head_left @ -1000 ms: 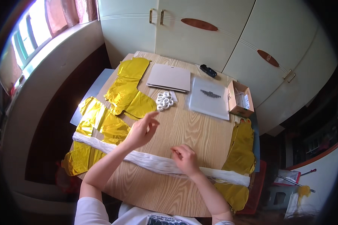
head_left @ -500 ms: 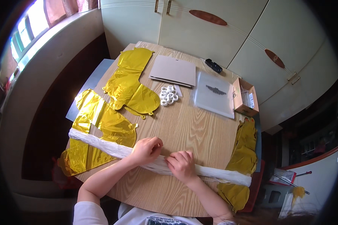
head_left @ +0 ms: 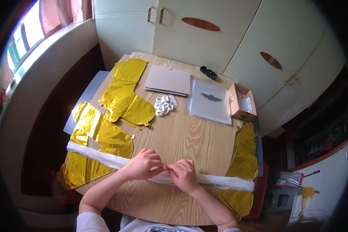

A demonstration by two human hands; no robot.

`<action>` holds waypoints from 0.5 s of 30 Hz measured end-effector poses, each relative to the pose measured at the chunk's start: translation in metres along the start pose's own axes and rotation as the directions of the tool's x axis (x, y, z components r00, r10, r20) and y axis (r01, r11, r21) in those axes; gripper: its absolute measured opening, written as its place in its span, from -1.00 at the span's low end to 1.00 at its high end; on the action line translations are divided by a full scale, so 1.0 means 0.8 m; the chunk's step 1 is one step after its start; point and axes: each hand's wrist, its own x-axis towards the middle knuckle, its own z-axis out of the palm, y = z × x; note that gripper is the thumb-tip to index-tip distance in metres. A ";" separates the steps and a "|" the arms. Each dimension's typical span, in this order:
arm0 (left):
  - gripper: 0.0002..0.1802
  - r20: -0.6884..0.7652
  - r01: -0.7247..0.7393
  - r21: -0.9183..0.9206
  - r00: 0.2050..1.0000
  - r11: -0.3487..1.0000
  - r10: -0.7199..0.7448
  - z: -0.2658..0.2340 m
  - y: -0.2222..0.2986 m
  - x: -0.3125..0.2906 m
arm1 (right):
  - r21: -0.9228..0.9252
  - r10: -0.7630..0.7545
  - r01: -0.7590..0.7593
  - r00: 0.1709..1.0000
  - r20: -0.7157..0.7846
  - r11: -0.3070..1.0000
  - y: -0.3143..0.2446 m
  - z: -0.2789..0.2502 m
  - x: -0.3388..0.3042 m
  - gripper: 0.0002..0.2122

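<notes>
A long bundle of white string (head_left: 224,181) stretches left to right across the near part of the table, its left end lying over gold foil. Over the bundle's middle, my left hand (head_left: 145,165) is closed, thumb and forefinger pinched together. My right hand (head_left: 183,175) is closed in a pinch too, and its fingertips meet those of the left. A tiny whitish bit shows where they meet, too small to make out. Both hands hide part of the bundle beneath them.
Flat gold foil balloons (head_left: 123,91) lie at left, another gold foil piece (head_left: 242,154) at right. Farther back are white ribbon rolls (head_left: 164,106), grey-brown boards (head_left: 167,80), clear plastic bags (head_left: 210,106), a black object (head_left: 208,72) and a small open box (head_left: 243,115).
My hands have come together, fingertips now meeting above the bundle; before, they were slightly apart. The view has shifted, so the table's things sit a little lower and farther left.
</notes>
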 end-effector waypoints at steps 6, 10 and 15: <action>-0.92 -0.090 -0.070 -0.270 0.995 0.960 0.047 -0.039 0.040 0.032 | 0.218 0.068 -0.154 0.932 0.356 0.964 -0.020 -0.054 0.026 -0.76; -0.90 -0.135 -0.111 -0.479 0.990 0.871 0.052 -0.059 0.077 0.068 | 0.718 -0.046 -0.219 0.943 0.329 0.661 -0.028 -0.079 0.062 -0.69; -0.90 -0.026 0.035 -0.912 0.989 0.408 -0.144 -0.058 0.082 0.078 | 0.888 -0.093 -0.353 0.914 0.394 0.297 -0.003 -0.081 0.066 -0.76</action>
